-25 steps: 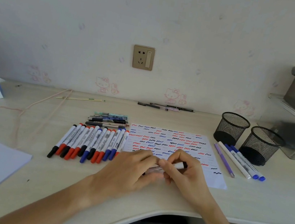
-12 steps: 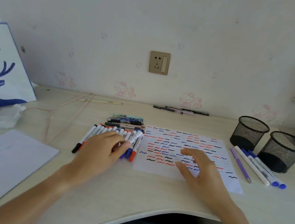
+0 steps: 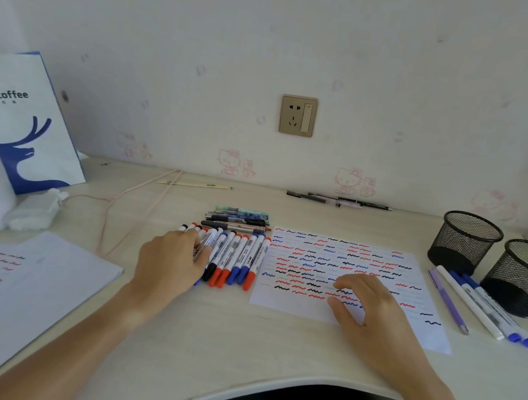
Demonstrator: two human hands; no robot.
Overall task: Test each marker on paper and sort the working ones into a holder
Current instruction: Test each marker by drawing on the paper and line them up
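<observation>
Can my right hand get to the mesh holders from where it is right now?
Probably yes. The right hand lies open on the test paper, holding nothing. Between it and the two mesh holders only a few pens lie flat on the desk, low enough to reach over.
</observation>
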